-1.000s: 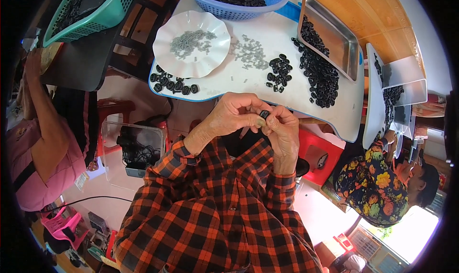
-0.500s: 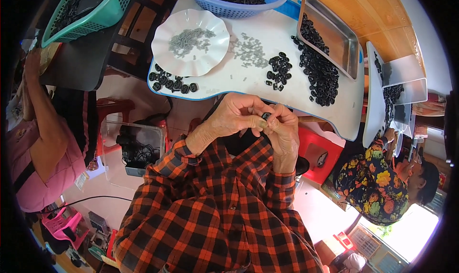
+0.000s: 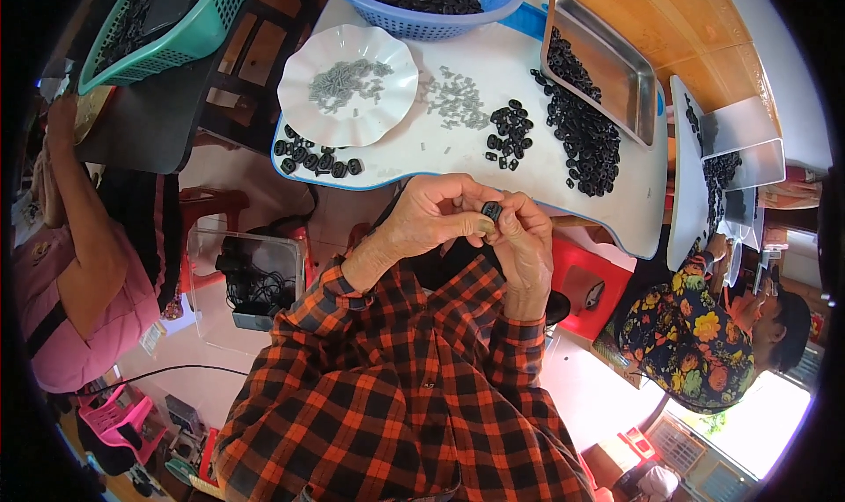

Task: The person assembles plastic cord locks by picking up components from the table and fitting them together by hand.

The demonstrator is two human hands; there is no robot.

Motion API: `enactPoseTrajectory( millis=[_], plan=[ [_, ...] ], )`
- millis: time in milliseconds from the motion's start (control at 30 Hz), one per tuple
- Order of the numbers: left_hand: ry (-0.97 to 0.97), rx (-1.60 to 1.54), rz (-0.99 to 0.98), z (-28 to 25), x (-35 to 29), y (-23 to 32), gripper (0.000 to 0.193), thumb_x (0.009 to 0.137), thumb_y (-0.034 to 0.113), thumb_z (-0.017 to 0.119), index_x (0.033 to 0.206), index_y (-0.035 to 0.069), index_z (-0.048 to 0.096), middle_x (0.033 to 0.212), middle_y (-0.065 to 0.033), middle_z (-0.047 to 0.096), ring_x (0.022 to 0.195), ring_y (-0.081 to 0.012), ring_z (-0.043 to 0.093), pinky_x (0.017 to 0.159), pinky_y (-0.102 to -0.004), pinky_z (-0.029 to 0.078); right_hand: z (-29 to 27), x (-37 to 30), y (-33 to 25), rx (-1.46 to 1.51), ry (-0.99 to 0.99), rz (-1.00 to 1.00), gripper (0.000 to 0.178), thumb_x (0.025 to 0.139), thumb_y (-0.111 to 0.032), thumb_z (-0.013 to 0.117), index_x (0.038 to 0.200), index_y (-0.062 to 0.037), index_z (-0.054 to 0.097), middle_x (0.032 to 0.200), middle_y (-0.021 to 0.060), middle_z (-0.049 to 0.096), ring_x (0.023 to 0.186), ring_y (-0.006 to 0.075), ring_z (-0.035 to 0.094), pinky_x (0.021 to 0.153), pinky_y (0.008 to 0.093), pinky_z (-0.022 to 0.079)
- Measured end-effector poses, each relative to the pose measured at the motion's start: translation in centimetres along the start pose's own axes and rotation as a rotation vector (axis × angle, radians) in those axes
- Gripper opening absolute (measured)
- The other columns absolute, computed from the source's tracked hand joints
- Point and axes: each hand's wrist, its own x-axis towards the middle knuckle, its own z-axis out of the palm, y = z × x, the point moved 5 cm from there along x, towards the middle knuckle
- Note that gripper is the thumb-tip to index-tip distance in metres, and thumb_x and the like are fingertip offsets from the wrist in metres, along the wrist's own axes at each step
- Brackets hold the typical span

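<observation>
A small black plastic part (image 3: pixel 492 210) is pinched between the fingertips of my left hand (image 3: pixel 437 213) and my right hand (image 3: pixel 525 242), just in front of the table's near edge. Both hands are closed around it. Beyond them on the white table (image 3: pixel 396 161) lie a small pile of black parts (image 3: pixel 510 131) and a scatter of clear little pieces (image 3: pixel 456 97). A white wavy-rimmed plate (image 3: pixel 387 119) holds more clear pieces (image 3: pixel 346 84). Larger black parts (image 3: pixel 308 161) sit by the plate, at the table's left corner.
At the back is a blue basket (image 3: pixel 422 25) of black parts. A metal tray (image 3: pixel 629 93) rests tilted beside a big black heap (image 3: pixel 585 141). One person (image 3: pixel 97 282) sits to the left, another (image 3: pixel 687 335) to the right. A red stool (image 3: pixel 590 282) stands at right.
The black part has turned slightly between my fingers and shows more of its face. Both hands stay nearly in place. The table view has shifted slightly.
</observation>
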Motion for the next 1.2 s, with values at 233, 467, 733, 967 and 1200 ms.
enactPoseTrajectory(
  millis=[233, 467, 733, 967, 1200],
  plan=[
    [0.004, -0.009, -0.036, -0.1, -0.2, -0.4, 0.027, 0.08, -0.002, 0.066, 0.106, -0.007, 0.06, 0.082, -0.01, 0.064, 0.067, -0.0131, 0.063, 0.06, -0.0244, 0.054, -0.1, 0.0, 0.1, -0.058, -0.018, -0.054, 0.014, 0.087, -0.014, 0.063, 0.085, -0.0009, 0.061, 0.074, 0.0013, 0.058, 0.063, 0.0067, 0.05, 0.059, 0.0194, 0.04],
    [0.086, -0.038, -0.011, -0.3, -0.4, -0.6, 0.027, 0.082, -0.005, 0.062, 0.108, -0.008, 0.059, 0.082, -0.0103, 0.064, 0.068, -0.013, 0.063, 0.06, -0.0241, 0.055, 0.2, -0.1, -0.3, -0.265, 0.085, -0.029, 0.009, 0.089, -0.009, 0.058, 0.087, 0.0007, 0.06, 0.073, 0.0022, 0.055, 0.061, 0.007, 0.047, 0.057, 0.0199, 0.038],
    [0.114, 0.17, 0.015, -0.6, 0.1, -0.3, 0.028, 0.084, 0.001, 0.061, 0.111, -0.003, 0.06, 0.074, -0.0007, 0.06, 0.063, -0.004, 0.055, 0.055, -0.0187, 0.049, 0.2, 0.1, 0.0, -0.238, 0.111, -0.035, 0.009, 0.088, -0.008, 0.059, 0.09, 0.0013, 0.06, 0.074, 0.0033, 0.059, 0.06, 0.0066, 0.048, 0.056, 0.0192, 0.039],
    [0.268, 0.275, 0.093, -3.1, 3.8, 3.1, 0.031, 0.084, 0.007, 0.061, 0.114, -0.002, 0.059, 0.068, 0.0016, 0.057, 0.056, -0.0032, 0.051, 0.051, -0.0191, 0.045, -0.6, -0.2, 0.3, -0.287, 0.171, -0.005, 0.012, 0.087, -0.011, 0.061, 0.089, 0.0009, 0.062, 0.073, 0.0043, 0.06, 0.057, 0.0058, 0.049, 0.052, 0.0171, 0.038],
    [0.479, 0.605, 0.313, -6.8, 10.9, 11.6, 0.035, 0.081, 0.011, 0.064, 0.112, -0.004, 0.059, 0.071, -0.0057, 0.063, 0.055, -0.0084, 0.056, 0.051, -0.0221, 0.047, -1.1, -0.2, 0.2, -0.27, 0.211, -0.009, 0.012, 0.087, -0.011, 0.061, 0.089, 0.0007, 0.062, 0.073, 0.0042, 0.061, 0.057, 0.006, 0.05, 0.053, 0.0167, 0.039]
  ],
)
